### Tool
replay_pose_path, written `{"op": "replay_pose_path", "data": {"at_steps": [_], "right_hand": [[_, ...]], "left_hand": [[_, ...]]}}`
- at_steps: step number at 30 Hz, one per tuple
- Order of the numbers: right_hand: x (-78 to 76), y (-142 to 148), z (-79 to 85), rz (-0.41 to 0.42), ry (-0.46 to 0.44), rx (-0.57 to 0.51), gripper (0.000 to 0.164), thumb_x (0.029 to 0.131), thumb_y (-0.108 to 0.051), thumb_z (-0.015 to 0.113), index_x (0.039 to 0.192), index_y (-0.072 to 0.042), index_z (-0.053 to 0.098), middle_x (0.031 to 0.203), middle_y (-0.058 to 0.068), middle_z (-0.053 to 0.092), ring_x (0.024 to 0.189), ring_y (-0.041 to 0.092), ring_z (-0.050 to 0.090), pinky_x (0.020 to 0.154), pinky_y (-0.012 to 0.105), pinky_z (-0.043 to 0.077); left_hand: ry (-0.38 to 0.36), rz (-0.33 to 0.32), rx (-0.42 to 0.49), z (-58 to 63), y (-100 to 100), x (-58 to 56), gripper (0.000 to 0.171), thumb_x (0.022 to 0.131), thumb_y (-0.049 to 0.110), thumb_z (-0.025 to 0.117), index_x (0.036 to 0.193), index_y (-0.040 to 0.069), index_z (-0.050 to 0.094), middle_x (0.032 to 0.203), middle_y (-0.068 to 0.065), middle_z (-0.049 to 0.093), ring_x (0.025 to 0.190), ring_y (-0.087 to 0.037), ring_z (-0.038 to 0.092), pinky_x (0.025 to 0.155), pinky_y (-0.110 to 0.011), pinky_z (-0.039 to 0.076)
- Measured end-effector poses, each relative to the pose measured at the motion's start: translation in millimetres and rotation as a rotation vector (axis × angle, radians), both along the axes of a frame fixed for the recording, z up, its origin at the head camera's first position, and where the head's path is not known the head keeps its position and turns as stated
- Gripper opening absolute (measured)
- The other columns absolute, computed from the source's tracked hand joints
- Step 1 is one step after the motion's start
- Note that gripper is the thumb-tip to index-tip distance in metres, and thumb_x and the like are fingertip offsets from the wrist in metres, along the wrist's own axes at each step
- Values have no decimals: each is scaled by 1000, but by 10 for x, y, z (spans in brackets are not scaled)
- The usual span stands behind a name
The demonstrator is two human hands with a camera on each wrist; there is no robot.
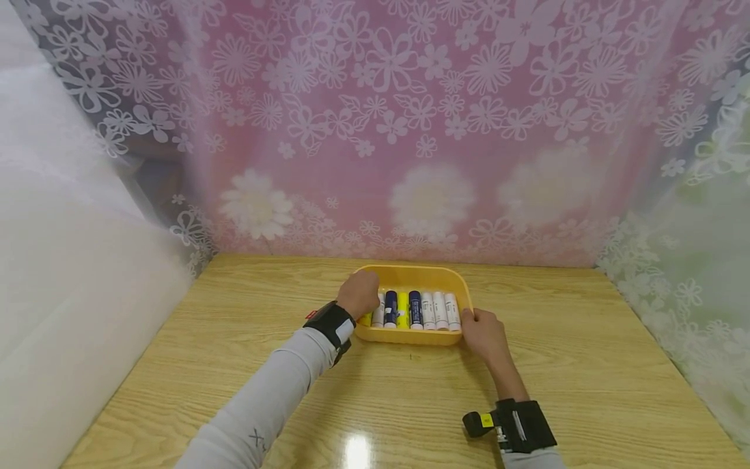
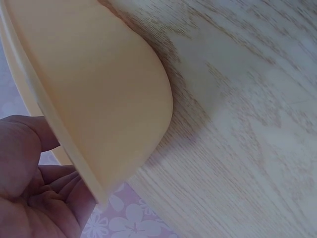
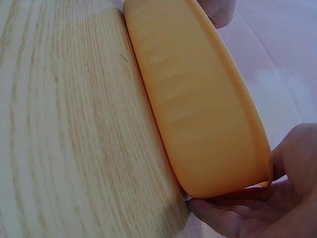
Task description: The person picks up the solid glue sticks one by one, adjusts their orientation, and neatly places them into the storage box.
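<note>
A shallow yellow plastic basket (image 1: 410,337) sits on the wooden table with a row of capped tubes inside, resembling glue sticks. Among them are white tubes (image 1: 439,311), a dark blue tube (image 1: 415,309) and a yellow tube (image 1: 402,306). My left hand (image 1: 359,294) grips the basket's left end, covering part of the row. In the left wrist view, thumb and fingers pinch the rim from both sides. At the right end, my right hand (image 1: 485,333) holds the rim. The right wrist view shows its fingers (image 3: 218,218) along the outer wall.
The light wooden table (image 1: 562,352) runs up to a pink flowered curtain (image 1: 422,130) behind the basket. White sheeting (image 1: 70,260) hangs at the left, more flowered sheeting (image 1: 691,293) at the right. Both wrists wear black straps (image 1: 525,426).
</note>
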State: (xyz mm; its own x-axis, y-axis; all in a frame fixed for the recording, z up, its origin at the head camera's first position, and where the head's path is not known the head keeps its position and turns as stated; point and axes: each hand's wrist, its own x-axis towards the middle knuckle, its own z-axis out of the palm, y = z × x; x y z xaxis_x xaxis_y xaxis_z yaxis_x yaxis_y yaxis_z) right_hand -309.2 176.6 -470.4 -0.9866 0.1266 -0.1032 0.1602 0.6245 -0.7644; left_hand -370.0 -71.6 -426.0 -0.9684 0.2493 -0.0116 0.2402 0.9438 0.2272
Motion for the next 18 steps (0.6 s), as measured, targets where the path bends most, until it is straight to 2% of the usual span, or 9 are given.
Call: {"op": "replay_pose_path", "data": {"at_steps": [6, 12, 18], "right_hand": [[1, 2, -8, -5, -1, -7, 44, 107, -29, 36, 112, 4, 66, 70, 5, 50, 64, 18, 48, 55, 29, 39], [-2, 0, -4, 2, 2, -10, 47, 107, -29, 36, 119, 6, 65, 75, 8, 53, 66, 19, 49, 56, 29, 40], [1, -2, -10, -6, 6, -2, 44, 107, -28, 36, 111, 4, 66, 72, 6, 51, 64, 18, 48, 55, 29, 39]], "left_hand": [[-22, 18, -2, 12, 10, 33, 12, 94, 5, 67, 83, 2, 70, 64, -3, 49, 58, -15, 49, 51, -24, 41], [-31, 18, -6, 20, 16, 51, 8, 94, 6, 68, 87, 2, 71, 68, -3, 53, 60, -16, 51, 53, -24, 42], [-36, 10, -40, 30, 32, 62, 14, 94, 9, 69, 81, 4, 69, 67, -2, 50, 60, -15, 49, 52, -24, 41]]}}
